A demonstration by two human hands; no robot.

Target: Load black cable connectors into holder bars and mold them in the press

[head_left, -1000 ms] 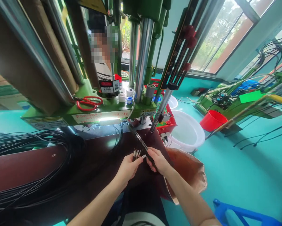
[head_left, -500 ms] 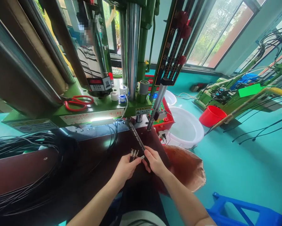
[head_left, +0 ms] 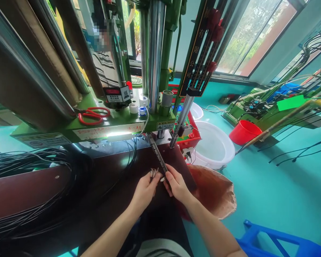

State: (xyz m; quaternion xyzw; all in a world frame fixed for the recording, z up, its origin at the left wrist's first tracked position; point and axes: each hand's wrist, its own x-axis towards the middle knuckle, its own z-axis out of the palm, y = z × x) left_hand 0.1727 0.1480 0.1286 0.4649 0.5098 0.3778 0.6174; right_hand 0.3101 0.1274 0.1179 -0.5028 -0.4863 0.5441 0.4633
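Note:
My left hand is closed around a small bundle of metal-tipped cable ends that stick up above its fingers. My right hand pinches one small metal tip and rests against a long dark slotted bar. That bar runs from my hands up to the base of the green press machine. Both hands hover over the dark brown worktable. Black cables lie coiled on the table at the left.
Red scissors and small tape rolls sit on the machine's green ledge. A person in a striped top stands behind the machine. On the teal floor are white basins, a red bucket, a brown sack and a blue frame.
Both hands have moved slightly up along the dark bar toward the machine, still holding the cable ends. The view has shifted a little.

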